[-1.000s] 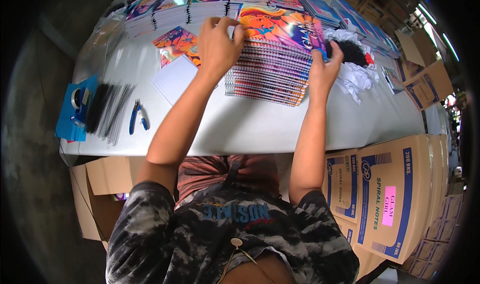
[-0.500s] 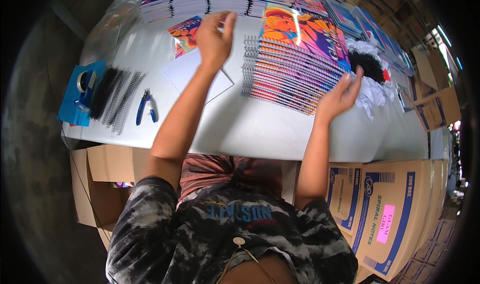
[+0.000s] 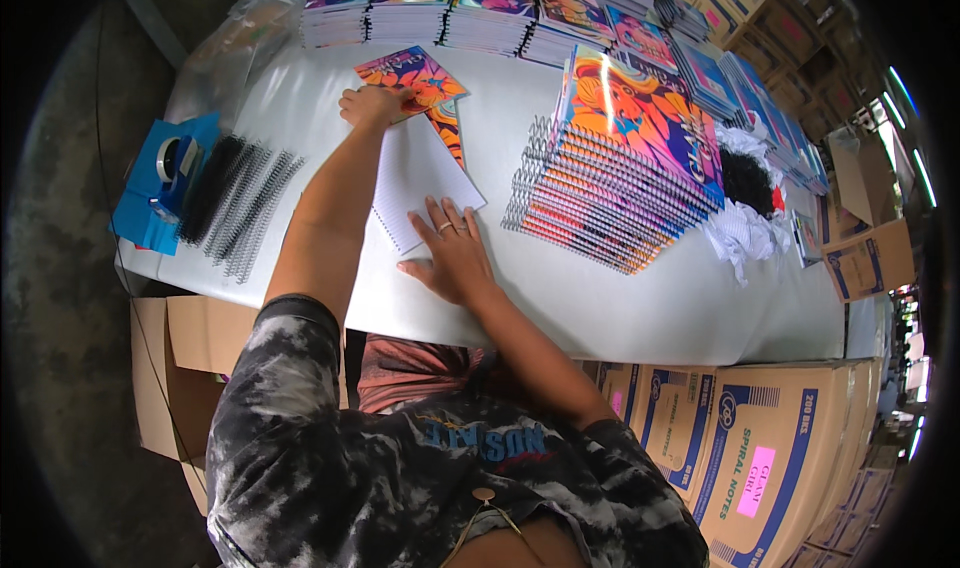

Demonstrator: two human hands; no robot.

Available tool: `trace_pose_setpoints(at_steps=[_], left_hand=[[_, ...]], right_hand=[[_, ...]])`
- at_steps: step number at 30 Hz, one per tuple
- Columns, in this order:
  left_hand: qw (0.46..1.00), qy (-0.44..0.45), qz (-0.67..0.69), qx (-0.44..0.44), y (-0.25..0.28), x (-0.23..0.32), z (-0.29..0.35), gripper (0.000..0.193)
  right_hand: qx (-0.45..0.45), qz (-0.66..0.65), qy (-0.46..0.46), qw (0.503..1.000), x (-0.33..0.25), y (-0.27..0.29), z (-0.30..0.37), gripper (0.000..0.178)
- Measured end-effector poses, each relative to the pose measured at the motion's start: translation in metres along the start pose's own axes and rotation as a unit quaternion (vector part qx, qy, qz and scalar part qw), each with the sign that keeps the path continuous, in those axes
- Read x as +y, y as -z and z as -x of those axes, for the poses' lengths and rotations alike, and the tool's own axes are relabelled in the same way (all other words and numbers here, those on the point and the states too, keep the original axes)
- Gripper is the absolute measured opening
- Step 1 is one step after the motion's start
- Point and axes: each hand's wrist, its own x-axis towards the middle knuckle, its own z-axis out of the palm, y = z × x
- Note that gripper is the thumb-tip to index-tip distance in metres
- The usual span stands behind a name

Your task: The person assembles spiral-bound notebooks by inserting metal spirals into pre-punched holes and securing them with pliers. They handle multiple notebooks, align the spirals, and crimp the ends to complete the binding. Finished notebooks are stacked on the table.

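My left hand (image 3: pixel 375 106) is closed on the near left edge of a colourful notebook cover (image 3: pixel 415 71), with the thumb on top. Partly beneath it, a second bright cover (image 3: pixel 449 134) shows. A white ruled paper pad (image 3: pixel 415 173), with punched holes along one edge, lies on the table just nearer to me. My right hand (image 3: pixel 455 253), a ring on one finger, rests with fingers spread on the pad's near right part. To the right stands a pile of spiral notebooks (image 3: pixel 640 118), their wire coils facing left and towards me.
Loose black and silver coils (image 3: pixel 238 198) lie at the left beside a tape dispenser (image 3: pixel 175 173) on blue card. Several stacks of notebooks (image 3: pixel 410 18) line the far edge. Crumpled white paper (image 3: pixel 745 236) sits at the right. Cardboard boxes (image 3: pixel 765 458) stand below the table.
My left hand has come down onto a cover from above the table. My right hand has moved left from beside the notebook pile onto the pad. My left forearm now hides the pliers.
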Motion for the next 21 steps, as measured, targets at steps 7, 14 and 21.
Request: trace_pose_setpoints(at_steps=[7, 14, 21], left_hand=[[0.993, 0.099, 0.063, -0.001, -0.016, 0.005, -0.033, 0.073], [0.915, -0.085, 0.388, 0.076, 0.048, -0.047, -0.055, 0.041], [0.756, -0.346, 0.265, -0.489, 0.129, -0.105, 0.011, 0.033]], right_hand=[[0.004, 0.016, 0.009, 1.000, -0.003, 0.001, -0.001, 0.073], [-0.048, 0.025, 0.007, 0.998, -0.010, 0.014, 0.007, 0.079], [-0.075, -0.021, 0.033, 0.996, -0.034, 0.040, 0.078, 0.088]])
